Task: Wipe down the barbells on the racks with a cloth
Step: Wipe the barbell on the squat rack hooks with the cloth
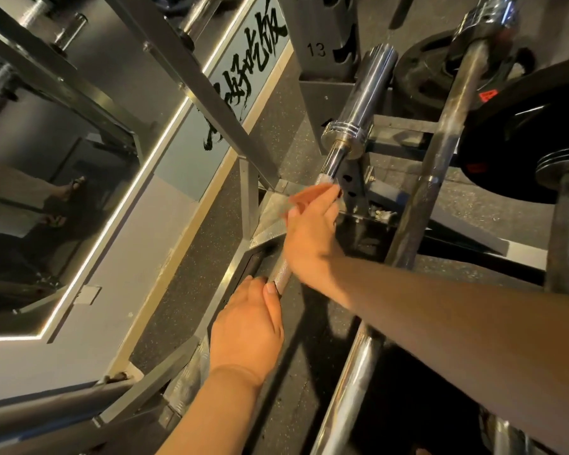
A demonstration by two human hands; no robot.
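Observation:
A chrome barbell (358, 103) slants from its thick sleeve at the upper middle down toward me; its knurled shaft (281, 274) shows between my hands. My left hand (248, 326) grips the shaft low down, thumb along the bar. Further up, my right hand (311, 234) curls over the same shaft just below the collar. Its fingers are motion-blurred, and I cannot make out a cloth under them.
A second, duller barbell (440, 152) runs parallel on the right, under my right forearm. Black weight plates (532, 133) hang at the right edge. A numbered rack upright (319, 50) stands behind the sleeve. At the left are slanted steel rack beams (191, 77) and a mirror (46, 198).

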